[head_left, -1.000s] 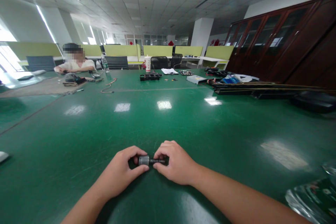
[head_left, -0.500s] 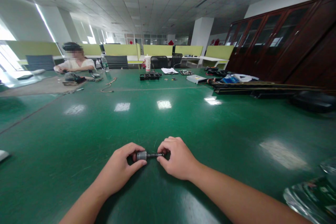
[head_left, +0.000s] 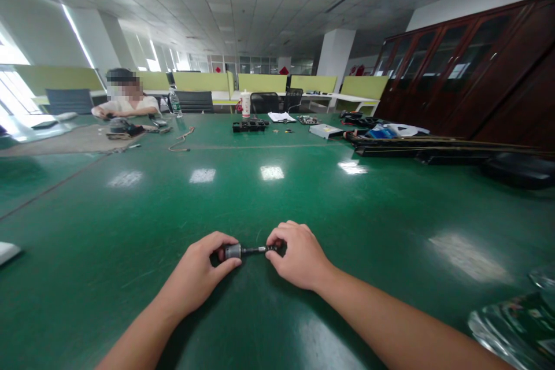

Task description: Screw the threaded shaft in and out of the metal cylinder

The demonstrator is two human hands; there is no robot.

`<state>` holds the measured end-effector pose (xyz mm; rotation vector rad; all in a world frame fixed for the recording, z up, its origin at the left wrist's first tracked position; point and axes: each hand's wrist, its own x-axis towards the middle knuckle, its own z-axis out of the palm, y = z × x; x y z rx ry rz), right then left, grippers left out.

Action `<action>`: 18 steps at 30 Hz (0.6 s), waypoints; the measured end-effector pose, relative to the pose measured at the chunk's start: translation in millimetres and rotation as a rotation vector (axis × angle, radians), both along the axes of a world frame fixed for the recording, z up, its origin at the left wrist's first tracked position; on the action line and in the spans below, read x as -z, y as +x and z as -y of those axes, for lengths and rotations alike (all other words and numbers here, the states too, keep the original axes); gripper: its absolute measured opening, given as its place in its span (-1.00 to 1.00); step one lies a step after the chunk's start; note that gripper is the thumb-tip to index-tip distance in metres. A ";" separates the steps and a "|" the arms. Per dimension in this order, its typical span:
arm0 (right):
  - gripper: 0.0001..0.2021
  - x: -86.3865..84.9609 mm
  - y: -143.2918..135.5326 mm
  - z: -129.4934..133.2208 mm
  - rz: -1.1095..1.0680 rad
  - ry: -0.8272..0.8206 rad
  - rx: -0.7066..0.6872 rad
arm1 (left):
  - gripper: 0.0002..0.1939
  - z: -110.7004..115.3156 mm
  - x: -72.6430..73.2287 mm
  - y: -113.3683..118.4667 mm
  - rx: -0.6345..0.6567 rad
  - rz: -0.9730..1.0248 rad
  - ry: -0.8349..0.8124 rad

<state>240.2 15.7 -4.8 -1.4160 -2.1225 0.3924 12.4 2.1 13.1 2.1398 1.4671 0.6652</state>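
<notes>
A small metal part (head_left: 234,251) with a grey cylindrical body and a thin dark shaft lies level, just over or on the green table (head_left: 243,196). The thumb and fingers of my left hand (head_left: 203,266) are closed round its cylinder. At the right end of the shaft, the thumb and forefinger of my right hand (head_left: 299,254) pinch a small dark coiled piece (head_left: 271,248) that looks like a spring. The fingertips partly hide it.
A clear bottle (head_left: 515,324) lies at the near right. Long black bars (head_left: 390,147) and a silver box (head_left: 325,130) are at the far right. A black part (head_left: 250,126) sits far centre. A person (head_left: 125,98) sits at the far left.
My right hand has moved slightly right and up, showing more of the coiled piece at the shaft's end. My left hand and the cylinder have shifted up only a little.
</notes>
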 end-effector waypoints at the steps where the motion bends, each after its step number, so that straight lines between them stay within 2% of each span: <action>1: -0.92 0.5 0.1 -0.6 -0.006 0.002 -0.008 | -0.79 -0.3 0.2 -0.2 0.000 0.001 -0.001; 9: -0.87 3.8 -5.6 0.0 -0.176 -0.048 -0.243 | -0.80 3.8 -1.8 4.1 0.069 0.024 -0.016; 13: -0.79 3.6 -8.4 3.0 -0.223 -0.075 -0.265 | -0.83 5.6 -3.2 6.6 0.116 0.053 -0.015; 18: -0.88 5.5 -8.3 3.0 -0.171 -0.046 -0.288 | -0.80 3.3 -2.6 5.6 0.068 0.051 -0.036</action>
